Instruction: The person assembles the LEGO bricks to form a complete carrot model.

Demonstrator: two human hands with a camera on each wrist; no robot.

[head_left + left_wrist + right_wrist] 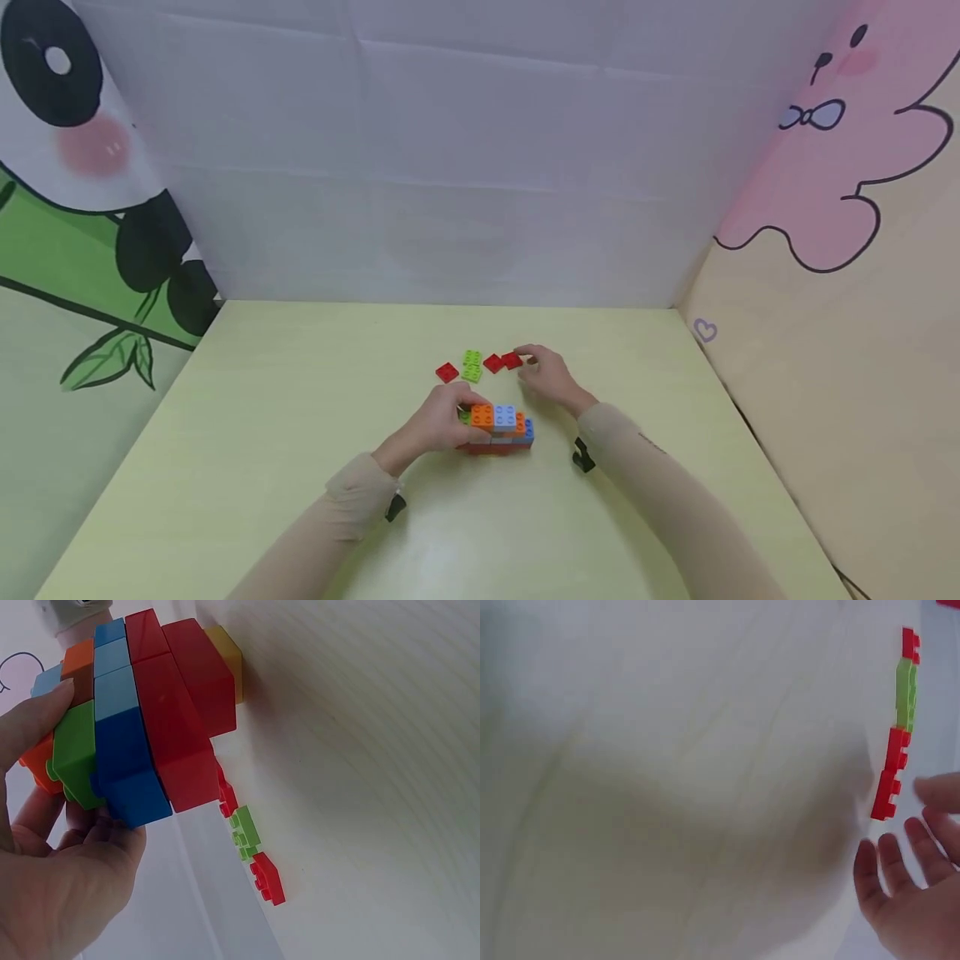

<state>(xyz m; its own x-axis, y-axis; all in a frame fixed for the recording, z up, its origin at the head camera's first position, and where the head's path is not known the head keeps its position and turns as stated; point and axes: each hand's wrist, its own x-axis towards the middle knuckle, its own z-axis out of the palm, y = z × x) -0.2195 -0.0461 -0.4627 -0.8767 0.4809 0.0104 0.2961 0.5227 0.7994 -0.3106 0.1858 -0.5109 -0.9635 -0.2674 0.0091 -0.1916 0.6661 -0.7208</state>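
The left hand [437, 417] grips a brick stack [504, 422], hiding one end; the right hand [552, 377], fingers parted, is near red bricks [493, 364].

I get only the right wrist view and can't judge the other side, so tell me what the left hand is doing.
Observer: The left hand grips a stack of coloured bricks.
Operator: Describe the top of it.
Observer: In the head view, an orange brick and a light blue brick sit side by side on top.
Operator: Now report the bottom.
Observer: The left wrist view shows a yellow brick below the red bricks.
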